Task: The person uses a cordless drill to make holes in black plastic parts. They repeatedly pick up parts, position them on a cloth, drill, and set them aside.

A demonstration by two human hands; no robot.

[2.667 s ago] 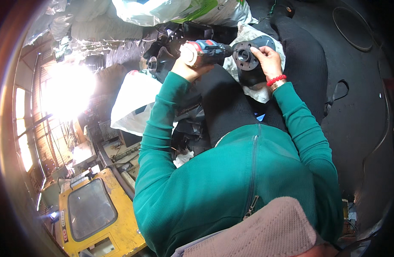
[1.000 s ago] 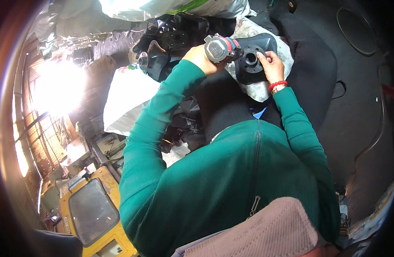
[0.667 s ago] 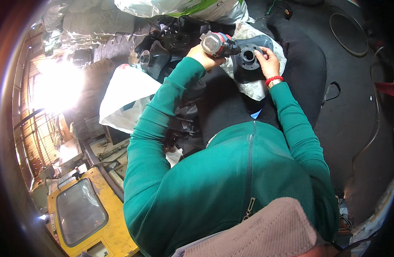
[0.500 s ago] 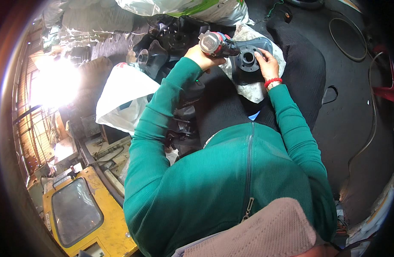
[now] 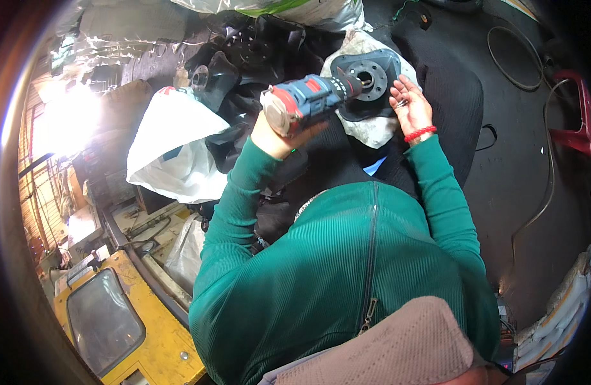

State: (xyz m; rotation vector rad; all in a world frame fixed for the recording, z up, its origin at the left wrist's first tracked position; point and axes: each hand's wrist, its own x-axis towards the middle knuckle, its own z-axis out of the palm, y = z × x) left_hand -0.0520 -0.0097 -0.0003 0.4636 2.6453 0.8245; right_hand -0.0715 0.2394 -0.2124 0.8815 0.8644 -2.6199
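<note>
One yellow machine point(image 5: 164, 330) with a dark window point(image 5: 106, 321) stands at the lower left. Above it, a white plastic bag point(image 5: 177, 125) sags open, and behind that a heap of black parts point(image 5: 247, 51) is piled together. Next to the bag, the left hand point(image 5: 273, 138) is wrapped around the handle of a blue and red drill point(image 5: 308, 97), whose front end points right, toward the middle of the round flange on a black part point(image 5: 380, 85); whether the tip touches it cannot be told. That part lies flange up on a stained white cloth point(image 5: 372, 133), spread over the person's lap in black trousers point(image 5: 453, 96). Just beside the part's right edge, the right hand point(image 5: 415, 110) is turned palm up with its fingers half curled; a small shiny thing shows at the fingers, too small to name, and whether they grip it is unclear. A red bracelet point(image 5: 420, 133) circles that wrist. Farther right spreads the dark floor point(image 5: 494, 186), with a red frame point(image 5: 573, 140) near the edge.
</note>
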